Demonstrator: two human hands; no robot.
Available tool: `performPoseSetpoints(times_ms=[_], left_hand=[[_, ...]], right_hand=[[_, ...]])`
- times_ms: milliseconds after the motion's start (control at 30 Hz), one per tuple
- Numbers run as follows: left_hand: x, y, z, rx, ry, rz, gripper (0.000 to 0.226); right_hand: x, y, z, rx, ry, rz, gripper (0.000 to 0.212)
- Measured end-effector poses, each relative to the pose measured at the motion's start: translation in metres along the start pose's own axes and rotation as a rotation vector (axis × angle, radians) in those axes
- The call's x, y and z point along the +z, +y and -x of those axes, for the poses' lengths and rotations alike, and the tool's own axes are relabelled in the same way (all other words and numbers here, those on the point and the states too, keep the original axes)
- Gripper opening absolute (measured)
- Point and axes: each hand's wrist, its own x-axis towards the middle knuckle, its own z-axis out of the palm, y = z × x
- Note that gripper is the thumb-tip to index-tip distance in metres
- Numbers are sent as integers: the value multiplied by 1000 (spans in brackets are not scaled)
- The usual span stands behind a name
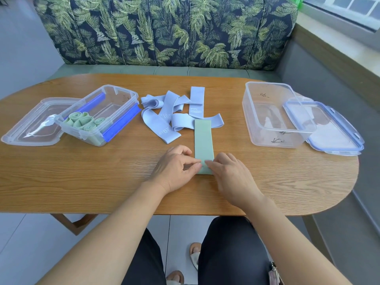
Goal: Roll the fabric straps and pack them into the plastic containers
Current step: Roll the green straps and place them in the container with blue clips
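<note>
Fingertips of the left hand (176, 167) and right hand (230, 173) pinch the near end of the green strap (202, 138). It lies flat, lengthwise on the table (82, 182), likely to start a tight roll for the container (121, 93) of green rolls (84, 122).

A home dining nook: leaf-print bench (164, 31) (by a window (349, 9)) behind a wooden table (82, 177)
</note>
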Motion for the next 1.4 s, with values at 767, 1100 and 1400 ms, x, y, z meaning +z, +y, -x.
performPoseSetpoints(times_ms=[767,1100,1400], left_hand=[[-5,18,-11,-160,-12,41,18],[-5,18,-12,-169,-5,67,15],[7,8,-5,-12,84,166,22]], right_hand=[[-3,2,-15,118,-44,-20,25],[-8,0,-19,185,-78,-70,27],[-9,11,-39,220,-186,-149,29]])
